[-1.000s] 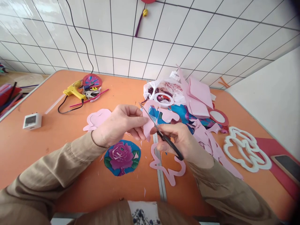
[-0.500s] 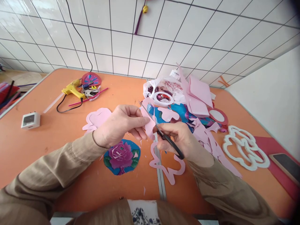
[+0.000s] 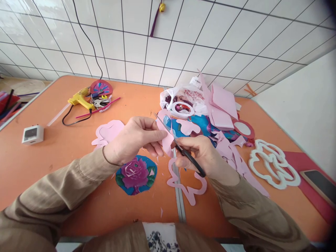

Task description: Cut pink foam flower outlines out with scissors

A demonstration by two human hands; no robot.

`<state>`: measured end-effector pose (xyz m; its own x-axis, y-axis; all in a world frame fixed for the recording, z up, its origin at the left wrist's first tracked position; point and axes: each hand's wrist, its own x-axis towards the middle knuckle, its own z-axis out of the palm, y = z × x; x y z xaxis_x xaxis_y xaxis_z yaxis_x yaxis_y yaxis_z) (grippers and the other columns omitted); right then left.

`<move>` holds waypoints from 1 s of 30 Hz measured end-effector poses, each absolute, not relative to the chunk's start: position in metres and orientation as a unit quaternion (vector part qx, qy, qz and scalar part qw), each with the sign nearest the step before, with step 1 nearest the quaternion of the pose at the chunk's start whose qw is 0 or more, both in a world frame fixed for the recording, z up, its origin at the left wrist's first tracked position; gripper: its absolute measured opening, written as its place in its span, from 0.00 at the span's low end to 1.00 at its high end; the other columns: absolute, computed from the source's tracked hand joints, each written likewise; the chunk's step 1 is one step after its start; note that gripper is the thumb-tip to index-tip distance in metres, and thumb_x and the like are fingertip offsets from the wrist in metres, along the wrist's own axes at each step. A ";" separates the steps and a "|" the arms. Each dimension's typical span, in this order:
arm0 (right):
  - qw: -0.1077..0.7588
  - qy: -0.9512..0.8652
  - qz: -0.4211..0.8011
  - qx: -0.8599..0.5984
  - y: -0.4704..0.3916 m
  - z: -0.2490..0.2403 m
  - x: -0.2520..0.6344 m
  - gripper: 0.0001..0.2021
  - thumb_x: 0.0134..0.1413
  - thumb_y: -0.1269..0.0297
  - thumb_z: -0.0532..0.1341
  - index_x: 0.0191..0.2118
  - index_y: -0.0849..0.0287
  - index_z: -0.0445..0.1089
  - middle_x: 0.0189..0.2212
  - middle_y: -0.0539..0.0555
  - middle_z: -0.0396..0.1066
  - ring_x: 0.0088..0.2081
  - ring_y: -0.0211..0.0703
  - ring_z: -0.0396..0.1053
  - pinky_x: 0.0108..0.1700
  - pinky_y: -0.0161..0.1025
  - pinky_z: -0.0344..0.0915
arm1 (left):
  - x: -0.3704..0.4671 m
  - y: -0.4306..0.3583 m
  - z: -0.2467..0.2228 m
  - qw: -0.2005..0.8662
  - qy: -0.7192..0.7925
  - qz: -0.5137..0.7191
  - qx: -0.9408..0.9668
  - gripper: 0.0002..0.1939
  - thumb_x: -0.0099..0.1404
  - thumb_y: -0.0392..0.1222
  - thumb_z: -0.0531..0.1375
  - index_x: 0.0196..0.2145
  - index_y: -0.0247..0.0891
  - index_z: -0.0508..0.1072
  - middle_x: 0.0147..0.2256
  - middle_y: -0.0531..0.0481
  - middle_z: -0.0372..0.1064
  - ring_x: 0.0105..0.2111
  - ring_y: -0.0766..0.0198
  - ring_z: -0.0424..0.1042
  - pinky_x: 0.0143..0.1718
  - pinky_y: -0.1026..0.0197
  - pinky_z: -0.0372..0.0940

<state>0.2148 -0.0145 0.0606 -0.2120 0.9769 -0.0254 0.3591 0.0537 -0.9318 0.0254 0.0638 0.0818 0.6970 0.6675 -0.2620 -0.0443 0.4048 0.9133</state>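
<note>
My left hand [image 3: 144, 137] pinches a small piece of pink felt-like sheet [image 3: 167, 140] above the table. In my right hand [image 3: 195, 154] are black-handled scissors [image 3: 193, 163], their blades lying along the pink piece's edge. Part of the piece is hidden behind the blades and my fingers. Below my right hand a pink cloud-shaped outline [image 3: 193, 200] lies across the table seam. Under my left wrist is a round blue fabric piece with a purple flower [image 3: 135, 175], small pink scraps on it. More pink cut-outs [image 3: 111, 130] lie beyond my left forearm.
At the back left sit a yellow glue gun [image 3: 82, 99], keys [image 3: 101, 102] and a white box-shaped plug [image 3: 33, 134]. A plastic bag [image 3: 168, 98], folded pink sheets [image 3: 224, 105] and pink offcuts [image 3: 229, 154] pile up behind my right hand. White outlines [image 3: 273, 164] and a phone [image 3: 321, 185] lie right.
Hardly anything differs: the whole view has shifted slightly. Both hands keep the same hold on the pink piece and the scissors.
</note>
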 end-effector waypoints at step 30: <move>0.340 -0.640 0.447 -0.524 -0.016 0.058 0.218 0.26 0.46 0.39 0.70 0.28 0.61 0.68 0.20 0.44 0.53 0.23 0.32 0.48 0.24 0.35 0.49 | 0.024 0.066 0.085 0.756 0.323 0.233 0.520 0.12 0.49 0.37 0.74 0.22 0.32 0.75 0.19 0.51 0.75 0.16 0.70 0.73 0.16 0.74 0.64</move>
